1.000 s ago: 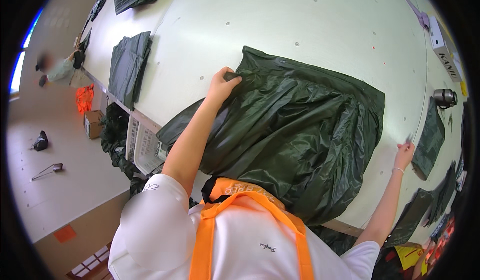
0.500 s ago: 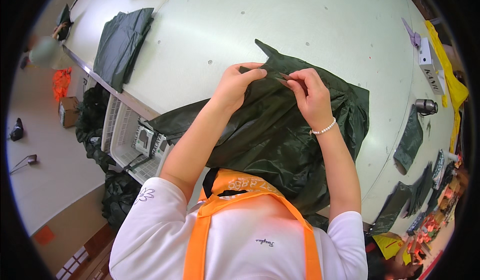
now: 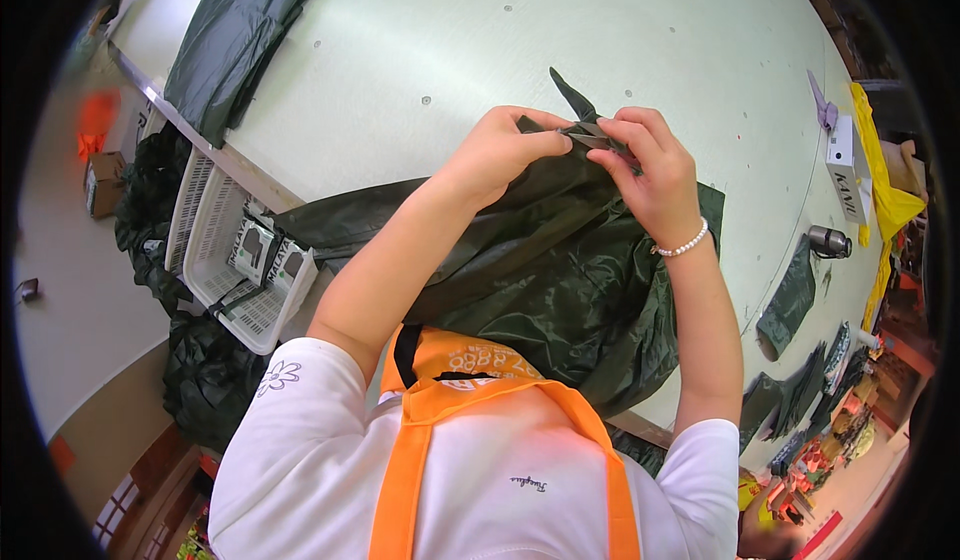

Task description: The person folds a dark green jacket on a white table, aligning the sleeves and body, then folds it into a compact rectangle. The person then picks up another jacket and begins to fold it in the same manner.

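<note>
The left hand (image 3: 497,158) pinches the far edge of the dark green cloth (image 3: 560,290), which lies on the tabletop (image 3: 470,45) toward the tummy. Just beside it, the right hand (image 3: 652,172) is curled around small metal snips (image 3: 592,140), pointing left at that edge.

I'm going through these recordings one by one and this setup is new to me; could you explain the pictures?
No machine here, just bare-handed work. Every picture comes from one fisheye camera worn on the head, looking down, so straight edges bend. The wearer's left hand grips dark green cloth; the right hand holds a small pointed metal tool, perhaps snips, against it. The cloth spreads over a pale table, with a folded pile at left and a flask at right.
</note>
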A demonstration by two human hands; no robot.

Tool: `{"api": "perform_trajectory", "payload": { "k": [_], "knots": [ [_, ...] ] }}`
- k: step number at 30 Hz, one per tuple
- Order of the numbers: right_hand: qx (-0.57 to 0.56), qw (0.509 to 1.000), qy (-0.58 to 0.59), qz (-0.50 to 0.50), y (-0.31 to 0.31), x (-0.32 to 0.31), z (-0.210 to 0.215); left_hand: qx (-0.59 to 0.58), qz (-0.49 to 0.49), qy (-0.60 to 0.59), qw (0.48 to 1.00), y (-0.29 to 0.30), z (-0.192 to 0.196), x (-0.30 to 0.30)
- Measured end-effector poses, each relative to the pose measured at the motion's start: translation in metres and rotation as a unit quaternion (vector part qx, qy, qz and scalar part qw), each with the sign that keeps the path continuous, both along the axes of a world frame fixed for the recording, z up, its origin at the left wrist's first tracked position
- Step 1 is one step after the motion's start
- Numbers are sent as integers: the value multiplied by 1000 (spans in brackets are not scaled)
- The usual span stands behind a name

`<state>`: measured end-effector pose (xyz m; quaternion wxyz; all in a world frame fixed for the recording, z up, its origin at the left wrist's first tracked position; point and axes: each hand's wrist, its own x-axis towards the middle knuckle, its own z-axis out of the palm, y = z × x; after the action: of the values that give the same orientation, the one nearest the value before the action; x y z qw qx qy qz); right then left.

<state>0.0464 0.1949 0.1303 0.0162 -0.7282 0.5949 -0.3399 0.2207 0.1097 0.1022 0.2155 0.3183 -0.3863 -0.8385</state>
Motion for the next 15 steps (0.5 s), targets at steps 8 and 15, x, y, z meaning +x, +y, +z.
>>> {"api": "perform_trajectory", "payload": {
  "k": [8,15],
  "knots": [
    [-2,992,106,67,-11,-13,20,3,-30,-8,1000,-3,5,0],
    [70,994,-81,5,-1,-9,18,-4,-11,-8,1000,-3,1,-2]
  ]
}}
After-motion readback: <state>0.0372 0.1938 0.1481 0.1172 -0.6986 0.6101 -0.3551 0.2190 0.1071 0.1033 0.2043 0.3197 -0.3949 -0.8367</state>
